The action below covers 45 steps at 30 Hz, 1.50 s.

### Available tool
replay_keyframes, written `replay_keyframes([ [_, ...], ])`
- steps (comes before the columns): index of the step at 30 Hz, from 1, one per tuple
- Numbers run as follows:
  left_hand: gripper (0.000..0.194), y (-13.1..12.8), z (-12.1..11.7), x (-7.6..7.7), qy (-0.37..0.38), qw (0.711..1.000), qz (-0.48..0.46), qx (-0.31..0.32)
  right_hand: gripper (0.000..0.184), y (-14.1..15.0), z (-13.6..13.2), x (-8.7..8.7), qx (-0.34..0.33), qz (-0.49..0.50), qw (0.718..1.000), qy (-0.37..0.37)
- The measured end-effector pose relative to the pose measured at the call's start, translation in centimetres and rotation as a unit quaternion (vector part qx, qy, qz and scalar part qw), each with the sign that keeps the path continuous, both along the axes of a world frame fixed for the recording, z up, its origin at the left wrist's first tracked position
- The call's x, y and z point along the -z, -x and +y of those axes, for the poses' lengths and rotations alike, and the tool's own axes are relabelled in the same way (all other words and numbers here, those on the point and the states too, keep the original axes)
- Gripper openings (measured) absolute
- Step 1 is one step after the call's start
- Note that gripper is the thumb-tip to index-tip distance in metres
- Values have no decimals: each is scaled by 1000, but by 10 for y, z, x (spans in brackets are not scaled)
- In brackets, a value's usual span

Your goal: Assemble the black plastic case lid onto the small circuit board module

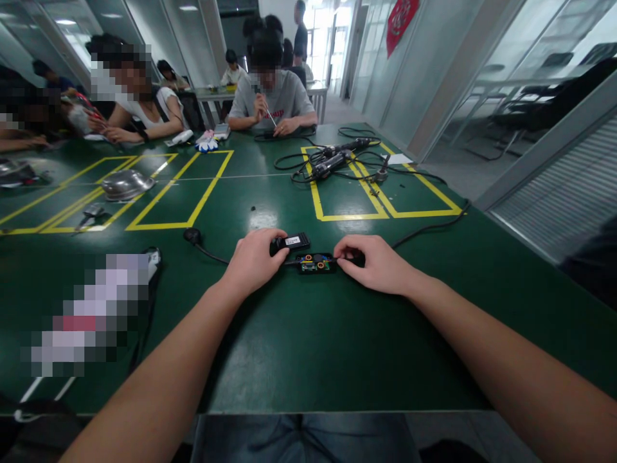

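An open black plastic housing (315, 271) lies on the green table in front of me, with a small circuit board (308, 262) and copper-coloured coils showing inside. My left hand (255, 258) is closed on the left end of a black cover (295, 241) with a white label, held just behind the housing. Beneath that hand runs a black cord (212, 256), which ends in a plug (192, 236) on the left. At the housing's right end, my right hand (373, 262) pinches the cord where it enters; its fingertips partly hide that spot. Beyond this hand the cord (429, 226) continues to the right.
Yellow tape marks rectangles on the table (270, 360). A metal bowl (128, 185) and a small metal part (93, 212) stand left. Black tools with tangled cables (332, 164) lie at back right. A blurred-out item (96, 308) is at left. Across sits a person (272, 99) holding a screwdriver-like tool.
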<state>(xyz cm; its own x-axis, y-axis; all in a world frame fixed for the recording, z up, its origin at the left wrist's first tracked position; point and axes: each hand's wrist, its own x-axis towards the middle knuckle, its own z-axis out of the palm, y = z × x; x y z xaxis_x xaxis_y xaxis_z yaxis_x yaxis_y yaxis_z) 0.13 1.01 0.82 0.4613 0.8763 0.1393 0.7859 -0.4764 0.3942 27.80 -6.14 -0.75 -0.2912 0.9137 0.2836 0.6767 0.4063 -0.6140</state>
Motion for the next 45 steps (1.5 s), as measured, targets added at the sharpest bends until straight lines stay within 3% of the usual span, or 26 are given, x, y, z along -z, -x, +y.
replay_keyframes([
  [19, 35, -2, -1, -4, 19, 1000, 12, -4, 8, 0, 0, 0, -2, -2, 1000, -7],
  [35, 32, 1, 4, 5, -9, 1000, -5, 12, 8, 1, -1, 0, -1, -7, 1000, -9],
  [45, 34, -1, 0, -2, 4, 1000, 6, 3, 8, 0, -1, 0, -3, -6, 1000, -9],
])
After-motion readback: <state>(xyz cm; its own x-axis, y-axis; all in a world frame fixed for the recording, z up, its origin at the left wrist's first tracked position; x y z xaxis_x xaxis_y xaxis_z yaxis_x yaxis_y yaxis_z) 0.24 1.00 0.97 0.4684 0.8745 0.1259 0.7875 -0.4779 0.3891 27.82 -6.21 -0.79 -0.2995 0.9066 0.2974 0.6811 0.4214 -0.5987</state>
